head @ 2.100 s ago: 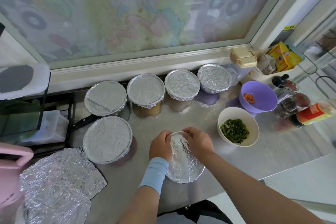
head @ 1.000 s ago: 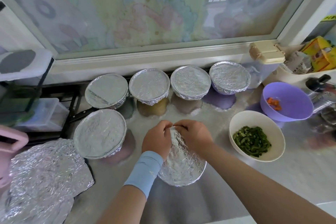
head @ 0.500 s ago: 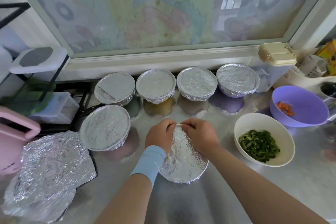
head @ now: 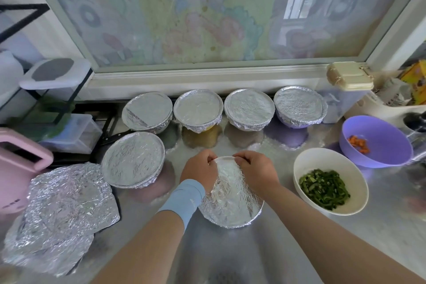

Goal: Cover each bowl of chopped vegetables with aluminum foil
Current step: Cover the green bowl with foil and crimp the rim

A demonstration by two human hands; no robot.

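Fingers (head: pixel 211 159) of both hands are curled, pinching the foil (head: pixel 230 198) at the bowl's (head: pixel 254 218) far rim, left hand (head: pixel 199 169) and right hand (head: pixel 255 172) close together, apparently crimping the edge tight. This bowl sits on the surface (head: pixel 230 258) nearest the person, contents hidden. Five sealed bowls (head: pixel 133 163) stand behind and to the left. At right, the white bowl (head: pixel 359 202) of chopped greens (head: pixel 323 188) and the purple bowl (head: pixel 391 145) with orange pieces (head: pixel 358 143) stand uncovered. Spare foil sheets (head: pixel 62 205) lie far left.

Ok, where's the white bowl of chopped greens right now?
Head view, right side of the counter: the white bowl sits uncovered, just right of the right hand pinching the foil, in front of the purple bowl.
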